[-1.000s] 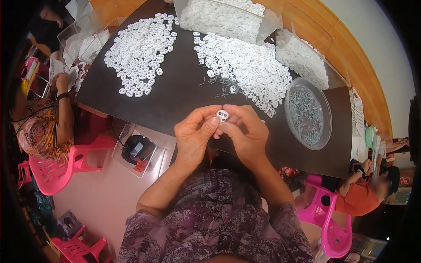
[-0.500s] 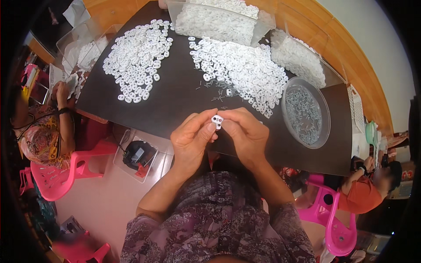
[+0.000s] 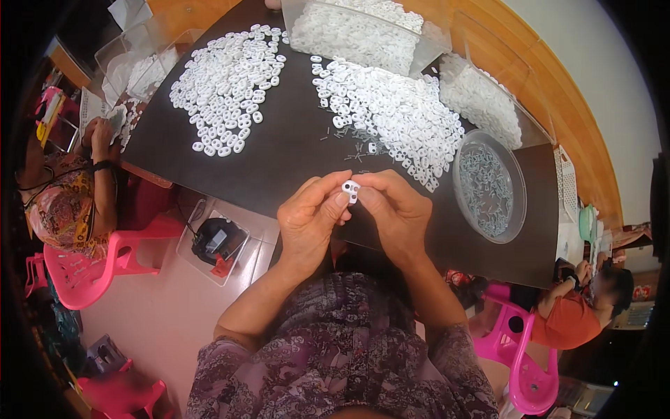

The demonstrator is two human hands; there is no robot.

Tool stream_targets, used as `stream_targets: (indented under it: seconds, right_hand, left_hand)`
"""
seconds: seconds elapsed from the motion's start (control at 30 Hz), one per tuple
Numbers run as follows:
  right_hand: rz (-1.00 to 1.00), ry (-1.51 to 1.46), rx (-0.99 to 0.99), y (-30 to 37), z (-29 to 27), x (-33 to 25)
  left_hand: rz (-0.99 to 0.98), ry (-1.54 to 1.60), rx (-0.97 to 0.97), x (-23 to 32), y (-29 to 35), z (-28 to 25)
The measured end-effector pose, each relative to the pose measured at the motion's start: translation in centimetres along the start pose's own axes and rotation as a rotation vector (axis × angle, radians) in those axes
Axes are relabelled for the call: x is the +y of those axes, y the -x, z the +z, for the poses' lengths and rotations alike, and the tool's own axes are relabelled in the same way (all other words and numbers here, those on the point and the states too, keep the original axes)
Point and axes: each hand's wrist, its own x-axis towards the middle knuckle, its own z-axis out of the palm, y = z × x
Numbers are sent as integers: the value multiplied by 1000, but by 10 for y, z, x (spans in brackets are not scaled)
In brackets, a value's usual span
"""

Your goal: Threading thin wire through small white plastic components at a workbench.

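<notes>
Above the table's near edge my left hand (image 3: 310, 222) and my right hand (image 3: 398, 215) meet at the fingertips. Both pinch one small white plastic piece (image 3: 351, 187) with dark round holes between thumbs and forefingers. Part of it is covered by the fingers. Just beyond lie scattered short grey metal pieces (image 3: 359, 143), too small to tell if pins or springs. A heap of white plastic pieces (image 3: 391, 112) spreads behind them. To the left is a second heap of white two-holed oval pieces (image 3: 227, 87).
A round clear bowl (image 3: 518, 204) of small grey metal pieces stands at the right of the dark table (image 3: 293, 133). Clear bins (image 3: 437, 59) of white pieces line the back. One person (image 3: 73, 188) sits left, another (image 3: 572, 314) right, near pink chairs (image 3: 105, 269).
The view has turned slightly, so the table and its heaps sit a little differently in the picture. Both hands keep their pinch on the white piece, which appears slightly turned.
</notes>
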Motion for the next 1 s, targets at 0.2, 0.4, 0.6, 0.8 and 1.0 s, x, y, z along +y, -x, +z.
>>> stream_targets:
  seconds: [0.2,0.4,0.6,0.8,1.0]
  right_hand:
    - [64,-133,-83,1,2,-1]
    - [-43,-85,-90,1,7,3]
    - [-135,-3,-52,4,10,10]
    - [-198,54,-5,3,13,8]
    - [-198,39,44,5,18,10]
  left_hand:
    - [25,79,45,-2,2,0]
    - [57,125,80,-4,4,1]
    - [52,203,115,-7,8,6]
    - [126,83,126,-11,6,4]
    - [184,-53,151,-12,5,4]
